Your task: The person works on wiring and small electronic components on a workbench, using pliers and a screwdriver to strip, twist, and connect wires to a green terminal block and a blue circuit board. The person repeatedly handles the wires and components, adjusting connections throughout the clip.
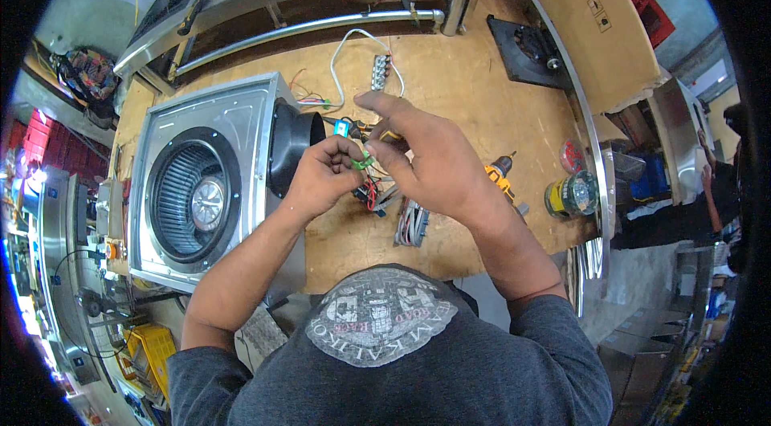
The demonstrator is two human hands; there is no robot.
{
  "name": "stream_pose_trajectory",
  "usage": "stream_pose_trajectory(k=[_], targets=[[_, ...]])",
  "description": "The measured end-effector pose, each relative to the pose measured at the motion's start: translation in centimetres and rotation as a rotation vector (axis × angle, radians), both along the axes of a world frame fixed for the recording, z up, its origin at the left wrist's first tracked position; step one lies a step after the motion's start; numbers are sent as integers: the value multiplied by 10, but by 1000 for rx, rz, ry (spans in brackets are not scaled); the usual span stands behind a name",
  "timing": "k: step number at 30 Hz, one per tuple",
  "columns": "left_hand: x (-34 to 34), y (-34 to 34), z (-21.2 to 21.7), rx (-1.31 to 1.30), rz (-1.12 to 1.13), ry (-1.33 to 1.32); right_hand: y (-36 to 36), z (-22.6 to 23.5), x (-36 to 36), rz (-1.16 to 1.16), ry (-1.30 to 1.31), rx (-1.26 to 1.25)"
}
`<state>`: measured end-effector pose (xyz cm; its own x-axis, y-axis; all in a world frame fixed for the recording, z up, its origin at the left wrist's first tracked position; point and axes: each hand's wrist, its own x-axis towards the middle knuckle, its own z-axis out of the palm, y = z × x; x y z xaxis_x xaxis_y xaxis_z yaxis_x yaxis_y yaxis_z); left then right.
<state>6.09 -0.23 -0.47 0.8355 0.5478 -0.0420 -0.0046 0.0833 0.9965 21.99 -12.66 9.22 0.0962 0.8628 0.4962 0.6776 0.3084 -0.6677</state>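
My left hand [321, 177] and right hand [426, 157] are up together over the middle of the wooden surface [466, 89]. Both pinch a small green piece [363, 159] between their fingertips, left fingers curled, right index finger stretched out toward the far side. Red and black wires [369, 195] hang just under the green piece, down to the surface. To the left sits a metal blower housing [205, 185] with its round fan wheel facing up and a black duct collar on its right side, close to my left hand. Just near of the hands lies a grey connector block [411, 225]. Right of my right wrist I see a yellow drill [502, 175], and further right a tape roll [572, 195]. A white cable [345, 48] loops on the far side.
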Motion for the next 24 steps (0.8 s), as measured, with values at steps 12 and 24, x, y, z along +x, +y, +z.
stream_pose_trajectory(k=[12, 24], targets=[[-3, 2, -3, -21, -19, -20, -4, 15, 16, 108, -36, -184], [0, 2, -7, -46, -23, -32, 0, 11, 33, 377, -51, -101]])
